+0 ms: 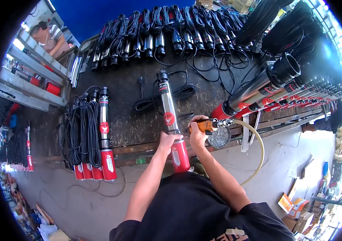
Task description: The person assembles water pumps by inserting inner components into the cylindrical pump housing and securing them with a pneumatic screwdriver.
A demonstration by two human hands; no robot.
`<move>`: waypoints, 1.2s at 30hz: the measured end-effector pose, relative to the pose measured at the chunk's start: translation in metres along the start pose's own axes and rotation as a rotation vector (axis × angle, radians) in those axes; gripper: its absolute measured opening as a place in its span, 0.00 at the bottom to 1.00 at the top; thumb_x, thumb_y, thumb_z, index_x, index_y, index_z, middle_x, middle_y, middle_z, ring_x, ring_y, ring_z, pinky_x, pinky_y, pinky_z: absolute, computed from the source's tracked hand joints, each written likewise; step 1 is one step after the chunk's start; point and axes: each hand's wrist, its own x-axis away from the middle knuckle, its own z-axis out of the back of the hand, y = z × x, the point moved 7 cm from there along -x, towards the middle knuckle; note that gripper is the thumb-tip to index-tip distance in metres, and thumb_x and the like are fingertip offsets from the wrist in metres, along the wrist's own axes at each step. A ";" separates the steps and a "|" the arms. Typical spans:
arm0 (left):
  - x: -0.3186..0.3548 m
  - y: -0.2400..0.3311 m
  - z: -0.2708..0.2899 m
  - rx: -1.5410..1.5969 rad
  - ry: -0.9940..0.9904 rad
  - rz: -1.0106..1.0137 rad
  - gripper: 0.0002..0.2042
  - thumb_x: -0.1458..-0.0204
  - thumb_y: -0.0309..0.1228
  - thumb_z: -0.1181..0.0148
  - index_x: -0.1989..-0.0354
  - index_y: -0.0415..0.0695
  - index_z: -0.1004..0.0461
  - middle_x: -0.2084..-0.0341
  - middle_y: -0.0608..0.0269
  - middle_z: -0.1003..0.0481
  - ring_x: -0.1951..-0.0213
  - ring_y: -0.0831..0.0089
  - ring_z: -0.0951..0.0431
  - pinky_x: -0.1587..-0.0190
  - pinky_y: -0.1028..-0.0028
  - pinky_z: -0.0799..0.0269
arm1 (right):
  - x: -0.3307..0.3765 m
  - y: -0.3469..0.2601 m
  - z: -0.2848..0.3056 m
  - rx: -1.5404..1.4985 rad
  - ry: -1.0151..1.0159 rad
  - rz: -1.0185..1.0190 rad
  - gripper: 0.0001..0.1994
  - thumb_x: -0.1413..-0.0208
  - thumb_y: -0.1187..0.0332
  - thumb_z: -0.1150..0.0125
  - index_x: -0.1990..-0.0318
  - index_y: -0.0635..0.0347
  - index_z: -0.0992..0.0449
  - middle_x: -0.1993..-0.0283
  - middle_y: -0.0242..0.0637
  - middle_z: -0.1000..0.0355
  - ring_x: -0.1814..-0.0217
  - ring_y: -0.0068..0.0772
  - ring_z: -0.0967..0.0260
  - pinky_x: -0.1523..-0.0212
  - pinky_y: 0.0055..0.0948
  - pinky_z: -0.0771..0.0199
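Observation:
A long steel pump (169, 116) with a red lower end and a black cap lies lengthwise on the dark workbench (126, 120). My left hand (167, 141) grips it where the steel meets the red part. My right hand (197, 132) holds an orange air tool (209, 125) sideways against the pump body. A pale hose (257, 148) runs from the tool's back end and loops down to the right. The pump's black cable (167, 95) lies coiled beside it.
Three finished pumps with cable coils (94, 132) lie to the left. A row of coiled pumps (159, 32) lines the far edge, another stack (283, 86) fills the right. A round dish of small screws (219, 138) sits by my right hand. One person (48, 34) stands far left, another (337, 116) at the right.

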 end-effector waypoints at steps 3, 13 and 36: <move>-0.004 -0.005 0.003 -0.009 0.040 0.003 0.20 0.65 0.17 0.29 0.61 0.37 0.28 0.70 0.56 0.22 0.70 0.64 0.19 0.67 0.65 0.21 | 0.000 0.004 0.002 -0.007 -0.002 -0.020 0.13 0.50 0.84 0.49 0.58 0.57 0.35 0.66 0.35 0.33 0.70 0.27 0.32 0.68 0.26 0.29; -0.013 -0.010 0.003 -0.014 -0.017 0.004 0.30 0.65 0.17 0.28 0.52 0.34 0.38 0.65 0.51 0.24 0.67 0.62 0.19 0.65 0.63 0.20 | 0.000 0.007 0.002 -0.003 -0.037 0.003 0.13 0.49 0.82 0.48 0.57 0.57 0.35 0.65 0.35 0.33 0.69 0.27 0.32 0.66 0.26 0.29; -0.006 -0.013 0.004 -0.022 0.073 -0.003 0.35 0.63 0.18 0.31 0.45 0.37 0.44 0.59 0.48 0.28 0.63 0.59 0.20 0.63 0.60 0.18 | 0.003 0.019 0.009 0.076 -0.072 -0.102 0.09 0.48 0.79 0.50 0.60 0.59 0.34 0.66 0.38 0.30 0.67 0.26 0.33 0.64 0.26 0.31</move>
